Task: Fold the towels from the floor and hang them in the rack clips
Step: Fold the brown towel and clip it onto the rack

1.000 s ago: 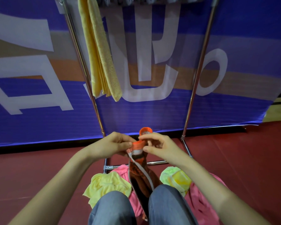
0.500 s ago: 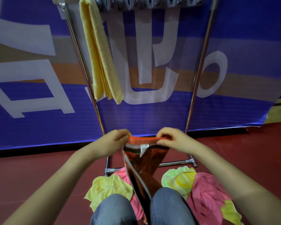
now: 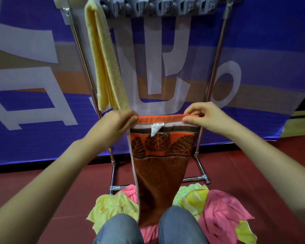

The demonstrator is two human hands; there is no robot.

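My fingers (image 3: 132, 118) pinch the top hem of the orange-and-brown leaf-patterned terry towel (image 3: 162, 164), left hand (image 3: 116, 124) at one corner and right hand (image 3: 205, 114) at the other, so it hangs flat down between my knees. It looks light, soft and limp, so I judge the corners the best hold; held elsewhere it would sag. Below is a dark red floor (image 3: 42, 182) with crumpled pink, yellow and green towels (image 3: 222, 210). Ahead stands a chrome rack (image 3: 217, 59) with grey clips (image 3: 158, 8), a folded yellow towel (image 3: 106, 67) hanging at its left end, before a blue banner (image 3: 271, 41).
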